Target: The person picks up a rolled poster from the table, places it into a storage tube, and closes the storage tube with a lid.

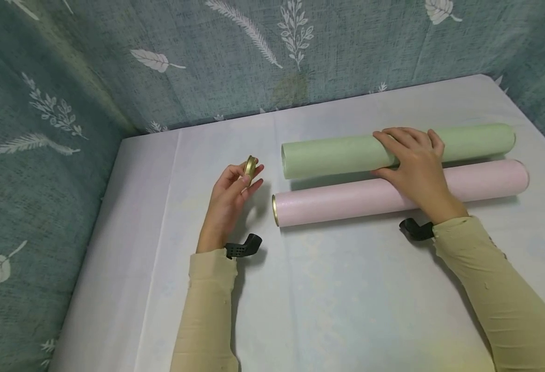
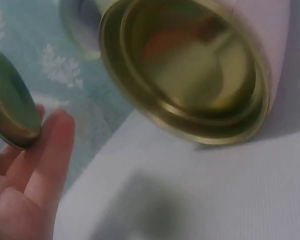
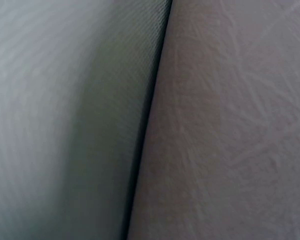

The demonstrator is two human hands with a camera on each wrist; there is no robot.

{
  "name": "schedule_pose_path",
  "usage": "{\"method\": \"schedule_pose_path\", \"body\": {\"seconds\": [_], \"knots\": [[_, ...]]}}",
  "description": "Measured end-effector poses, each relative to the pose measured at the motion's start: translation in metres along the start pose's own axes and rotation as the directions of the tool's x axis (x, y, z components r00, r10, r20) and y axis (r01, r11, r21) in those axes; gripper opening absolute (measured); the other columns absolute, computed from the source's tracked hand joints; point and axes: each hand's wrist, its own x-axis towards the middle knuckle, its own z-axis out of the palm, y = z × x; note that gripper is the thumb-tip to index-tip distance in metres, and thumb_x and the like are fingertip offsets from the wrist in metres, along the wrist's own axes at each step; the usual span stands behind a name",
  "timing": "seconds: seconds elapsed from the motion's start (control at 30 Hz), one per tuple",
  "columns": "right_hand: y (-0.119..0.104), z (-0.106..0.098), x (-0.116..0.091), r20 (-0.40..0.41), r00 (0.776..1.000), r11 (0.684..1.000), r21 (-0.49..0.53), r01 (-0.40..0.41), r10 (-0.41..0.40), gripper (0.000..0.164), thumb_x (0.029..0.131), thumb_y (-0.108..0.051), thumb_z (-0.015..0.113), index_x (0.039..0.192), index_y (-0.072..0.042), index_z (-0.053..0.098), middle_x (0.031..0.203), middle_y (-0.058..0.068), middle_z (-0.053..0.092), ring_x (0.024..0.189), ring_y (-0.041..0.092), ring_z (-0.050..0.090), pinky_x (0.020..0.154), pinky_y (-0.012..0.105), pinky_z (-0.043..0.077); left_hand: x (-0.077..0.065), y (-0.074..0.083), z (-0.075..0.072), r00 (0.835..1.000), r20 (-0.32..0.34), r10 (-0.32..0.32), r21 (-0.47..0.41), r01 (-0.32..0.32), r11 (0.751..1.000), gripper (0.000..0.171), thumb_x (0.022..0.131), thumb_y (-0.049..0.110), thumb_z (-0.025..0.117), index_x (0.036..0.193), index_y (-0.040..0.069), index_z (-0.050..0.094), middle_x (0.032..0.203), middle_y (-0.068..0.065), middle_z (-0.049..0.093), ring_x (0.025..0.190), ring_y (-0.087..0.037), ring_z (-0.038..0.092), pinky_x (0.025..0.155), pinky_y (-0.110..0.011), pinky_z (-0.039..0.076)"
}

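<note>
My left hand (image 1: 226,199) pinches a round gold metal lid (image 1: 250,168) between thumb and fingers, to the left of two long cardboard tubes. In the left wrist view the lid (image 2: 12,105) shows its rim and face at the left edge. My right hand (image 1: 419,165) grips the green tube (image 1: 337,155) from above, its wrist passing over the pink tube (image 1: 342,201). A gold metal rim (image 1: 275,211) edges the pink tube's left end, and a shiny recessed gold surface (image 2: 190,65) shows inside it. The green tube's left end (image 2: 82,25) has no metal on it.
The tubes lie side by side on a white-covered table (image 1: 347,299), the green one behind the pink. Leaf-patterned teal cloth (image 1: 184,57) hangs along the back and sides. Each wrist bears a small black camera (image 1: 246,246). Pink tube surface (image 3: 225,125) fills much of the right wrist view.
</note>
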Motion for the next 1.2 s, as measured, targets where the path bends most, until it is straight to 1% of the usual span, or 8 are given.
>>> {"method": "schedule_pose_path", "body": {"seconds": [0.13, 0.23, 0.37, 0.47, 0.63, 0.8, 1.0, 1.2], "knots": [[0.001, 0.000, 0.000, 0.007, 1.000, 1.000, -0.004, -0.004, 0.004, 0.072, 0.063, -0.026, 0.080, 0.127, -0.020, 0.050, 0.125, 0.003, 0.049, 0.120, 0.026, 0.034, 0.101, 0.053, 0.005, -0.001, 0.014, 0.020, 0.999, 0.035, -0.030, 0.135, 0.025, 0.991, 0.040, 0.087, 0.004, 0.054, 0.123, 0.010, 0.037, 0.128, -0.022, 0.035, 0.119, -0.036, 0.041, 0.093, -0.045, 0.038], [0.001, 0.000, 0.000, 0.015, 1.000, 1.000, -0.008, -0.010, 0.010, 0.072, 0.063, -0.027, 0.080, 0.128, -0.020, 0.049, 0.125, 0.002, 0.049, 0.120, 0.026, 0.034, 0.101, 0.053, 0.005, -0.001, 0.026, 0.034, 0.995, 0.068, -0.067, 0.257, 0.048, 0.965, 0.055, 0.088, 0.009, 0.054, 0.135, 0.020, 0.027, 0.126, -0.021, 0.032, 0.118, -0.032, 0.044, 0.093, -0.044, 0.038], [0.002, 0.001, -0.001, 0.018, 1.000, 1.000, -0.009, -0.009, 0.009, 0.072, 0.063, -0.027, 0.080, 0.128, -0.020, 0.049, 0.126, 0.003, 0.049, 0.121, 0.026, 0.034, 0.101, 0.053, 0.005, 0.001, 0.040, 0.043, 0.989, 0.085, -0.118, 0.379, 0.077, 0.922, 0.052, 0.089, 0.012, 0.054, 0.136, 0.021, 0.032, 0.127, -0.018, 0.033, 0.118, -0.027, 0.045, 0.095, -0.040, 0.038], [0.002, 0.002, -0.001, 0.014, 1.000, 1.000, -0.006, 0.001, -0.001, 0.073, 0.063, -0.027, 0.080, 0.128, -0.021, 0.049, 0.126, 0.003, 0.049, 0.121, 0.026, 0.034, 0.102, 0.053, 0.004, 0.002, 0.050, 0.044, 0.989, 0.047, -0.143, 0.453, 0.107, 0.885, 0.047, 0.089, 0.018, 0.055, 0.133, 0.014, 0.039, 0.126, -0.014, 0.039, 0.115, -0.024, 0.047, 0.096, -0.037, 0.037], [0.003, 0.002, 0.000, 0.006, 1.000, 1.000, -0.010, 0.013, -0.013, 0.073, 0.063, -0.028, 0.080, 0.128, -0.021, 0.049, 0.126, 0.002, 0.049, 0.120, 0.026, 0.034, 0.101, 0.054, 0.005, 0.008, 0.058, 0.045, 0.980, -0.003, -0.199, 0.527, 0.171, 0.833, 0.051, 0.086, 0.026, 0.060, 0.130, 0.011, 0.041, 0.124, -0.010, 0.046, 0.108, -0.021, 0.047, 0.095, -0.036, 0.036], [0.004, 0.001, -0.001, 0.002, 1.000, 1.000, -0.012, 0.006, -0.006, 0.073, 0.063, -0.029, 0.080, 0.128, -0.021, 0.049, 0.126, 0.002, 0.049, 0.120, 0.026, 0.034, 0.102, 0.053, 0.004, 0.016, 0.058, 0.049, 0.974, 0.029, -0.227, 0.528, 0.178, 0.830, 0.051, 0.083, 0.021, 0.063, 0.128, 0.012, 0.042, 0.125, -0.012, 0.045, 0.107, -0.023, 0.050, 0.092, -0.037, 0.038], [0.003, 0.003, -0.001, 0.006, 1.000, 1.000, -0.010, -0.003, 0.003, 0.073, 0.063, -0.029, 0.080, 0.129, -0.022, 0.048, 0.126, 0.002, 0.048, 0.121, 0.026, 0.034, 0.102, 0.053, 0.005, 0.020, 0.054, 0.049, 0.966, -0.008, -0.257, 0.535, 0.221, 0.815, 0.054, 0.081, 0.019, 0.066, 0.127, 0.012, 0.041, 0.125, -0.007, 0.044, 0.105, -0.022, 0.051, 0.093, -0.037, 0.036], [0.004, 0.001, -0.001, 0.001, 1.000, 1.000, -0.012, 0.011, -0.011, 0.072, 0.064, -0.028, 0.079, 0.128, -0.021, 0.049, 0.126, 0.003, 0.049, 0.120, 0.027, 0.035, 0.101, 0.054, 0.005, 0.026, 0.042, 0.048, 0.970, 0.014, -0.245, 0.499, 0.205, 0.842, 0.054, 0.081, 0.018, 0.065, 0.130, 0.016, 0.041, 0.126, -0.007, 0.043, 0.107, -0.023, 0.049, 0.090, -0.037, 0.040]]}}
